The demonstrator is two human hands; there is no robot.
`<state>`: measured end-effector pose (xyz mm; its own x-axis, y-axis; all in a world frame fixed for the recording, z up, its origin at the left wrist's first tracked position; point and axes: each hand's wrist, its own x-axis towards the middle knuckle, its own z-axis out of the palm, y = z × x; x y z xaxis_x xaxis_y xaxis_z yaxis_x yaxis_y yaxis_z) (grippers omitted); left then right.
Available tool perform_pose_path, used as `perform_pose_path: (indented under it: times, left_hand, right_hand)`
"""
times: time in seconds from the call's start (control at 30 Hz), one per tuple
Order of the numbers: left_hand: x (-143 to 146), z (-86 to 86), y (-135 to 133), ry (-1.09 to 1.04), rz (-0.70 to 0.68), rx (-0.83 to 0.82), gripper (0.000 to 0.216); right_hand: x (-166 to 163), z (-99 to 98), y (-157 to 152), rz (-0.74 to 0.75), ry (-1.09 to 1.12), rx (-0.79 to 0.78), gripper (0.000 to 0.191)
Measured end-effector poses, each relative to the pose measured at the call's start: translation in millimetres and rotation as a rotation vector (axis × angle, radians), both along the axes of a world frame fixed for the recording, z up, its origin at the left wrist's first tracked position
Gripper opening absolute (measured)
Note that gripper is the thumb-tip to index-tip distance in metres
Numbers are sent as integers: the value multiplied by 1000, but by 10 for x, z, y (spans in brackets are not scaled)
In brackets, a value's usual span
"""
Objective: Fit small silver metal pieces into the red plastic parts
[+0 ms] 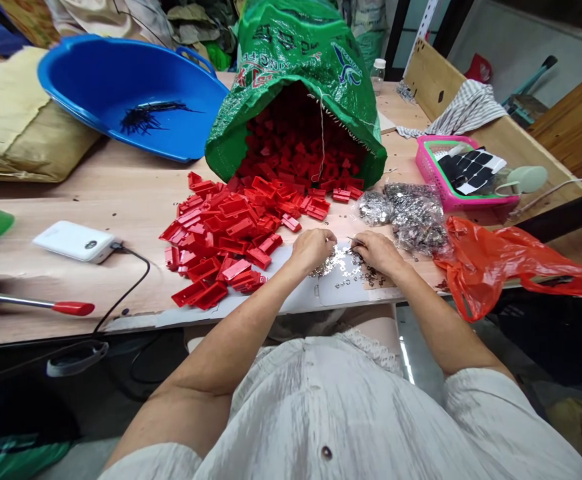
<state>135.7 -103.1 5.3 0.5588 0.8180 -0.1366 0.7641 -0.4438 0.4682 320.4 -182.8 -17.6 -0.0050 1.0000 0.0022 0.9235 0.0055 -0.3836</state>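
Note:
My left hand (312,248) and my right hand (378,252) rest close together at the table's front edge, over a small heap of shiny metal parts (341,263) on a white sheet. Both hands have their fingers curled in a pinch; the right one pinches something thin and metallic that I cannot make out. What the left fingers hold is hidden. A pile of red plastic housings (225,233) lies just left of my left hand, spilling from a green woven sack (295,87) lying on its side.
A blue basin (95,80) with dark thin parts sits at back left. Clear bags of metal parts (411,213), a pink basket (441,183) and an orange plastic bag (491,263) lie to the right. A white power bank (73,241) with cable lies left.

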Motion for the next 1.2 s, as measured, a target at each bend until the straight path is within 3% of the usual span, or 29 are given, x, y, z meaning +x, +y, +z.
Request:
perform_pose_path:
  times: [0.17, 0.33, 0.6, 0.83, 1.03, 1.2]
  left_hand:
    - [-7, 2, -24, 11, -5, -12, 28]
    - [11, 17, -119, 56, -41, 15, 28]
    - [5, -11, -226, 65, -66, 71, 28]
    - [127, -126, -395, 21, -323, 136, 26]
    - [326, -186, -499, 4, -486, 255, 28]
    - [490, -195, -512, 52, -525, 317, 24]
  right_hand:
    - [60, 39, -11, -22, 18, 38, 11]
    - [-17, 72, -89, -144, -230, 84, 17]
    - [14, 133, -285, -108, -246, 24, 27]
    - [178, 128, -555, -87, -73, -34, 15]
    - [151, 51, -773, -91, -70, -47, 13]
    - [152, 21, -830, -158, -70, -26, 12]
